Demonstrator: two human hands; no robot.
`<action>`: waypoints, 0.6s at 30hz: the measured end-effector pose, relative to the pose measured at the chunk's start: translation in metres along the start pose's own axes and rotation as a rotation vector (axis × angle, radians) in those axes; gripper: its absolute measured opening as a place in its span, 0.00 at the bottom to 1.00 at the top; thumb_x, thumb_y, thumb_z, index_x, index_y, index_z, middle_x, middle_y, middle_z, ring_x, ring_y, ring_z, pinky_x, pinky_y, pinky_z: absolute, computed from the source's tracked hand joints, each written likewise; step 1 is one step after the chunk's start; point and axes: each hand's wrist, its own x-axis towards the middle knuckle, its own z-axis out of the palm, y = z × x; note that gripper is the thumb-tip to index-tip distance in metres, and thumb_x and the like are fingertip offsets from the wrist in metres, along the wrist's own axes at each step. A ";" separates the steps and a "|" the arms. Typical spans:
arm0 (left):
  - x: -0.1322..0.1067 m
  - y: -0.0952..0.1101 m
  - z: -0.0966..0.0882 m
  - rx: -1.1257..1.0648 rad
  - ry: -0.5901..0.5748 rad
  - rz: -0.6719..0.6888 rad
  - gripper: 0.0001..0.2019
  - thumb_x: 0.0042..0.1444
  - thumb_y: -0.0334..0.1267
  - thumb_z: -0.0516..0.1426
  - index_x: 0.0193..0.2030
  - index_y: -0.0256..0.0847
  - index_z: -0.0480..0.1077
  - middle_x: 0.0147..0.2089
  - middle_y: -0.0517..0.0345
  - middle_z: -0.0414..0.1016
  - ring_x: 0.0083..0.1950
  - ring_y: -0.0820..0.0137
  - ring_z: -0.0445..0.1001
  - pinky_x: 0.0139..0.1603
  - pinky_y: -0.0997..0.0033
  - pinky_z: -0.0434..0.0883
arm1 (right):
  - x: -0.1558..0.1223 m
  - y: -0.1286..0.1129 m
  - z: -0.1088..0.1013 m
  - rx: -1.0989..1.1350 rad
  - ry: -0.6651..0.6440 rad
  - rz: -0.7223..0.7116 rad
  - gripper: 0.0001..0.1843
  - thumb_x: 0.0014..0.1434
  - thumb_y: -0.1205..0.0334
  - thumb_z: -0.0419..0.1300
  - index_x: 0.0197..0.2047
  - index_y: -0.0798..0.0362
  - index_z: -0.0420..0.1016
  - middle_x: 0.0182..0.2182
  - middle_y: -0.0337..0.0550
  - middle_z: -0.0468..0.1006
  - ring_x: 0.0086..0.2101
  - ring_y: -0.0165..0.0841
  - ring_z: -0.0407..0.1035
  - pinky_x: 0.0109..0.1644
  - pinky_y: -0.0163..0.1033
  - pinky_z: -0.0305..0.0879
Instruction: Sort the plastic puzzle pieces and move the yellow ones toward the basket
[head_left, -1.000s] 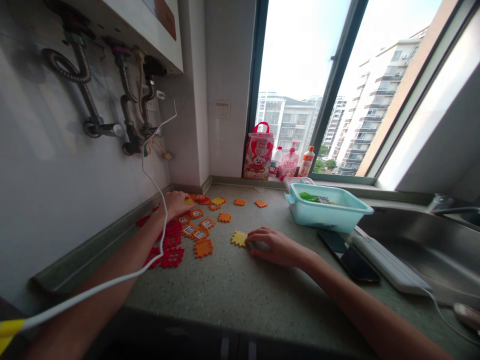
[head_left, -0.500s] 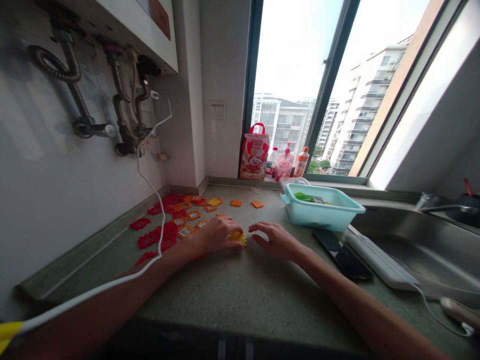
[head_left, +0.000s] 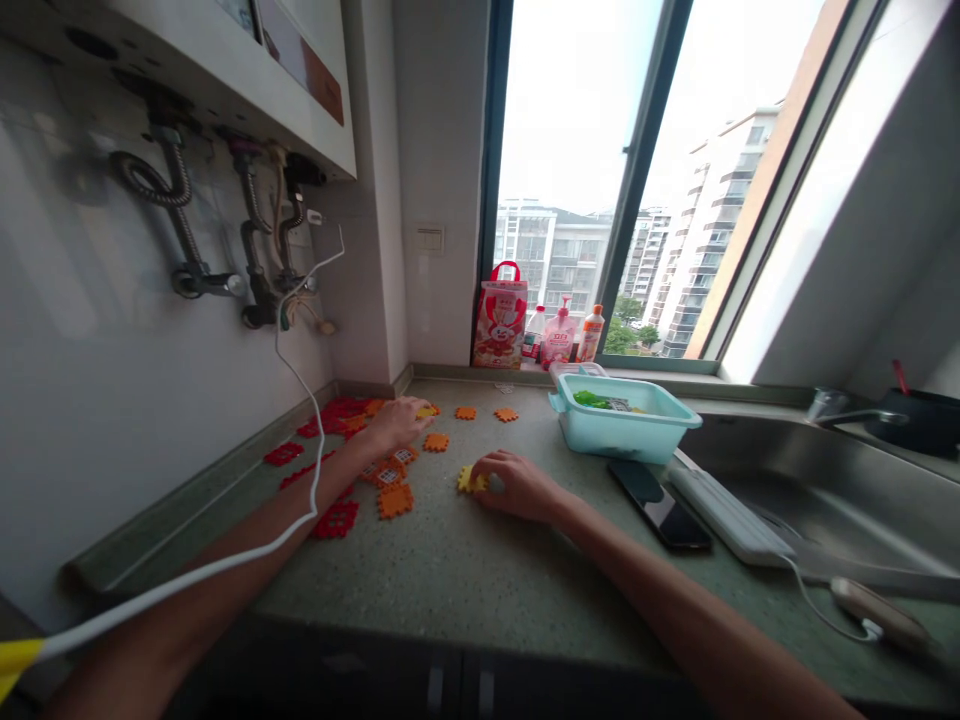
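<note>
My right hand (head_left: 517,486) is closed at the edge of a yellow puzzle tile (head_left: 468,481) with notched edges, lying on the counter. My left hand (head_left: 401,422) reaches to the back left, its fingers stretched out over another yellow tile (head_left: 428,411), partly hidden by them; whether they touch it is hard to see. Loose orange tiles lie close by: one in front (head_left: 394,500), one in the middle (head_left: 436,442), and two toward the back. Red tiles (head_left: 335,519) are spread at the left, some with openwork centres, partly under my left forearm.
A light-blue tub (head_left: 626,440) with green pieces inside stands at the back right. A phone (head_left: 664,508), a white power strip (head_left: 727,512) and the sink (head_left: 840,480) are to the right. A white cable (head_left: 247,545) crosses above my left forearm. Bottles stand on the windowsill.
My left hand has left the front yellow tile and moved back and left to another one. My right hand has moved left onto the front tile. The view has shifted slightly.
</note>
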 end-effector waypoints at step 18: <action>-0.002 0.041 -0.021 -0.259 0.094 -0.016 0.21 0.70 0.53 0.51 0.46 0.40 0.79 0.39 0.52 0.83 0.39 0.64 0.79 0.40 0.70 0.69 | -0.009 0.013 -0.012 -0.072 0.255 -0.074 0.35 0.63 0.62 0.66 0.71 0.46 0.65 0.72 0.54 0.64 0.66 0.47 0.66 0.69 0.56 0.65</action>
